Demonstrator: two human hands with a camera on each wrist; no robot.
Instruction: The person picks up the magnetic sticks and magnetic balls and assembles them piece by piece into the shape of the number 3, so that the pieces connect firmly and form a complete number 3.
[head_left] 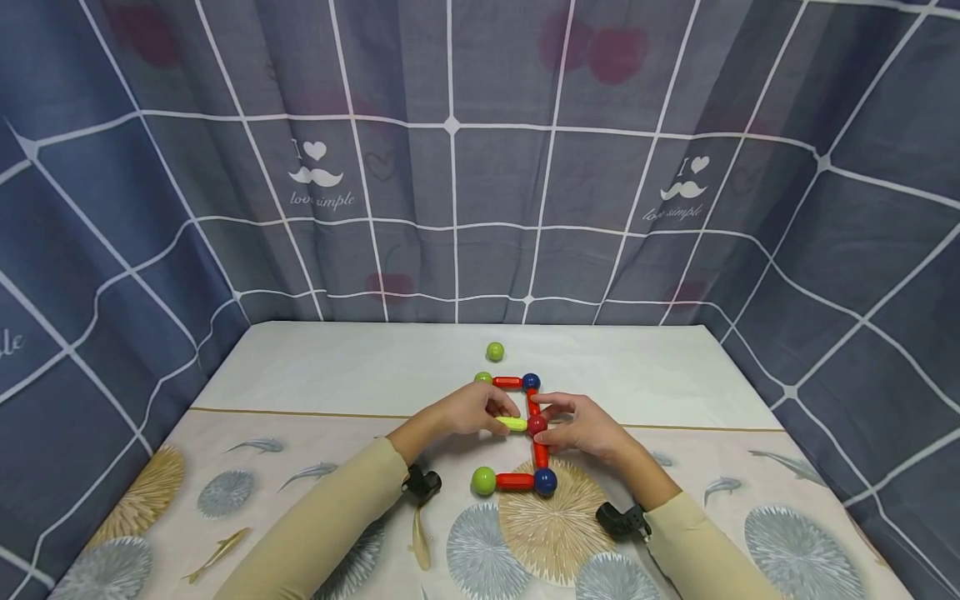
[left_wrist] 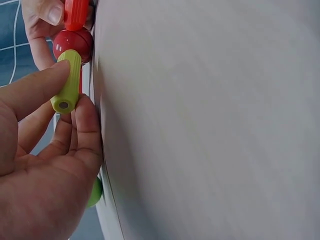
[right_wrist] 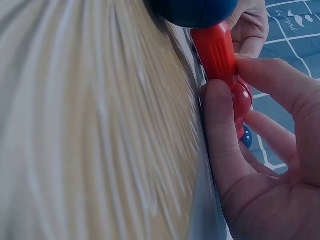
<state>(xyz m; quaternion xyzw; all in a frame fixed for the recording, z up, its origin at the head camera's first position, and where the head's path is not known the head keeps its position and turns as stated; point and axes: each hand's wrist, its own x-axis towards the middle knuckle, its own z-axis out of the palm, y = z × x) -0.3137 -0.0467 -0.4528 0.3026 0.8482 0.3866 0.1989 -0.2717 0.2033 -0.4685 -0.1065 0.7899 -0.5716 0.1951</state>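
Note:
My left hand (head_left: 474, 410) pinches a yellow-green magnetic rod (left_wrist: 68, 85) between thumb and fingers. The rod's far end meets a red ball (head_left: 537, 426), and its near end shows a grey metal disc. The red ball sits mid-way along a line of two red rods with a dark blue ball (head_left: 531, 382) at the far end and another blue ball (head_left: 545, 482) at the near end. My right hand (head_left: 588, 427) pinches the nearer red rod (right_wrist: 216, 52) beside the red ball, other fingers reaching past the ball.
From each blue ball a red rod (head_left: 514, 482) runs left to a green ball (head_left: 483, 481); the far green ball (head_left: 483, 378) is partly hidden. A loose green ball (head_left: 495, 351) lies farther back on the white table (head_left: 360, 367). Patterned cloth covers the front; a checked curtain (head_left: 487, 183) encloses the table.

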